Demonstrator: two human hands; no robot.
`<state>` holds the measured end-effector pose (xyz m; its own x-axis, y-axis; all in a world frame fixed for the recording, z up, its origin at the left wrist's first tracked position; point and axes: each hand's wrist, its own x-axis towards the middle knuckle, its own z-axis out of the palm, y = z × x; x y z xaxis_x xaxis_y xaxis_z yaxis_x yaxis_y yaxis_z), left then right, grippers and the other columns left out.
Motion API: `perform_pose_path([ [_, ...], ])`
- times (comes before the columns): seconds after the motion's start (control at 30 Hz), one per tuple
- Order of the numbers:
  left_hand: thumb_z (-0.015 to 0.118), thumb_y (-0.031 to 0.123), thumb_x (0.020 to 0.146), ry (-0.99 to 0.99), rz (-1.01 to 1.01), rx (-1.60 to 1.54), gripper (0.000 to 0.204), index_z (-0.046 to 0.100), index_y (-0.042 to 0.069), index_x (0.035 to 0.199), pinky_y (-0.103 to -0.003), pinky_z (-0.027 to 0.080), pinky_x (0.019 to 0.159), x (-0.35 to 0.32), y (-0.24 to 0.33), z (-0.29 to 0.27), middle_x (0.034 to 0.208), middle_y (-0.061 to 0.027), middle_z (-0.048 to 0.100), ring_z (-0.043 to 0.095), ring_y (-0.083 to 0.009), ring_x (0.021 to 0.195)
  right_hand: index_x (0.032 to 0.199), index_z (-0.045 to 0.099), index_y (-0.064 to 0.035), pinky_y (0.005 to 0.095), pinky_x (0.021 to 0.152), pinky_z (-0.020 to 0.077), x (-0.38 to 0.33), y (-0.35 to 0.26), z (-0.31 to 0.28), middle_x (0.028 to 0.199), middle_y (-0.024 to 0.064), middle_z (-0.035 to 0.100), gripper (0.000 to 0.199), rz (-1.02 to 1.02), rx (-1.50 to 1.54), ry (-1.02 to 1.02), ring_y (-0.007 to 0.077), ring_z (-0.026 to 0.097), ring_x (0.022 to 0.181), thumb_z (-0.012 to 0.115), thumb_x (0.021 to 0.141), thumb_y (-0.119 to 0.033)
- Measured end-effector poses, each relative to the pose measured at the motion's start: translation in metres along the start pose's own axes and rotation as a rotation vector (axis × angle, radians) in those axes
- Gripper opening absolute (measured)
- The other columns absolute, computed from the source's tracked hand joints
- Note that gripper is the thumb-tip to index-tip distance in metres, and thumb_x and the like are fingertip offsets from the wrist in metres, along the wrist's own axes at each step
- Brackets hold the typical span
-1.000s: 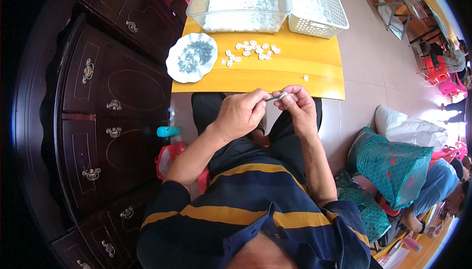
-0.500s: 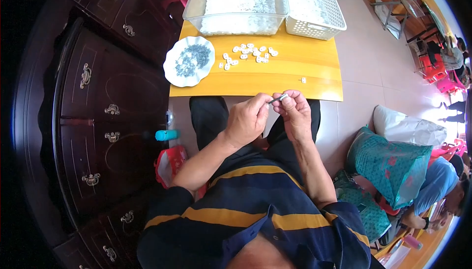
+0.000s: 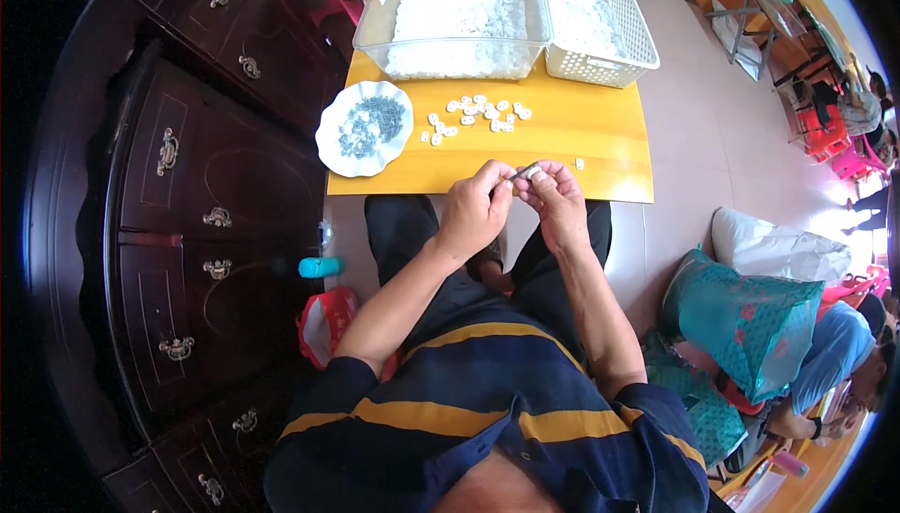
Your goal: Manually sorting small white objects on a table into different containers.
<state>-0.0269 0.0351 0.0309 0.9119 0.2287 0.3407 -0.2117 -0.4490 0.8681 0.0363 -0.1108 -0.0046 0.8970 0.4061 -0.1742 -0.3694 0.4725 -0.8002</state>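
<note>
My left hand [image 3: 472, 216] is closed in a pinch on one end of a thin dark rod-like piece [image 3: 520, 175]. At the rod's other end, my right hand [image 3: 562, 213] pinches a small white piece [image 3: 534, 172]; fingers hide most of it. The two hands almost meet at the table's front edge, above my lap. Beyond them, several small white pieces with dark holes [image 3: 492, 112] lie scattered on the yellow wooden table [image 3: 450, 174]. One more white piece [image 3: 579, 164] lies by itself near my right hand.
A white scalloped dish [image 3: 330, 143] of small grey and pale parts stands on the table's left. Behind are a clear bin [image 3: 375, 37] and a perforated basket [image 3: 600, 71], both filled with white pieces. Dark cabinets [image 3: 225, 166] flank the left; teal bags [image 3: 745, 316] and a seated person are right.
The table and its contents appear slightly lower in the picture. My hands have risen a little over the table's edge, still pinching the rod and the white piece.
</note>
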Motion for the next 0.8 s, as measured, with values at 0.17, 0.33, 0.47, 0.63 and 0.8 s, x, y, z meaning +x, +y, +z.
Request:
perform_pose_path([
  [0.17,0.059,0.006,0.092,-0.006,-0.106,0.022,0.009,0.062,0.001,0.100,-0.043,0.055,0.066,0.012,-0.019,0.000,0.082,-0.0214,0.069,0.070,-0.0376,0.077,0.109,0.058,-0.0051,0.0282,0.079,0.0557,0.002,0.000,-0.007,0.100,0.0091,0.071,0.013,0.032,-0.058,0.117,0.0149,0.068,0.087,0.062,0.098,-0.010],
  [0.33,0.056,0.013,0.093,-0.036,-0.064,0.300,0.015,0.063,0.002,0.101,-0.045,0.053,0.067,0.032,-0.057,0.009,0.083,-0.0211,0.070,0.069,-0.0402,0.077,0.108,0.060,-0.0046,0.0282,0.080,0.0537,-0.008,-0.004,-0.021,0.098,0.0086,0.071,0.013,0.027,-0.085,0.171,0.0144,0.067,0.087,0.063,0.096,-0.009],
  [0.47,0.059,0.014,0.091,-0.074,-0.124,0.430,0.012,0.062,0.003,0.093,-0.050,0.052,0.070,0.046,-0.062,0.017,0.085,-0.0204,0.070,0.069,-0.0399,0.081,0.109,0.059,-0.0062,0.0274,0.077,0.0565,-0.018,-0.006,-0.037,0.100,0.0089,0.072,0.011,0.018,-0.132,0.162,0.0150,0.070,0.086,0.061,0.100,-0.011],
  [0.63,0.062,0.013,0.088,0.046,0.101,0.454,0.008,0.060,0.005,0.087,-0.049,0.049,0.073,0.059,-0.070,0.026,0.083,-0.0162,0.064,0.063,-0.0378,0.083,0.108,0.059,-0.0068,0.0268,0.077,0.0565,-0.033,-0.011,-0.048,0.100,0.0090,0.072,0.009,0.024,-0.118,0.217,0.0149,0.070,0.085,0.060,0.100,-0.011],
  [0.8,0.066,0.011,0.084,0.078,0.209,0.585,0.008,0.062,0.008,0.088,-0.048,0.047,0.076,0.063,-0.072,0.034,0.087,-0.0125,0.061,0.059,-0.0352,0.087,0.107,0.059,-0.0072,0.0263,0.076,0.0569,-0.038,-0.009,-0.064,0.100,0.0089,0.072,0.009,0.009,-0.092,0.224,0.0147,0.070,0.085,0.061,0.100,-0.012],
])
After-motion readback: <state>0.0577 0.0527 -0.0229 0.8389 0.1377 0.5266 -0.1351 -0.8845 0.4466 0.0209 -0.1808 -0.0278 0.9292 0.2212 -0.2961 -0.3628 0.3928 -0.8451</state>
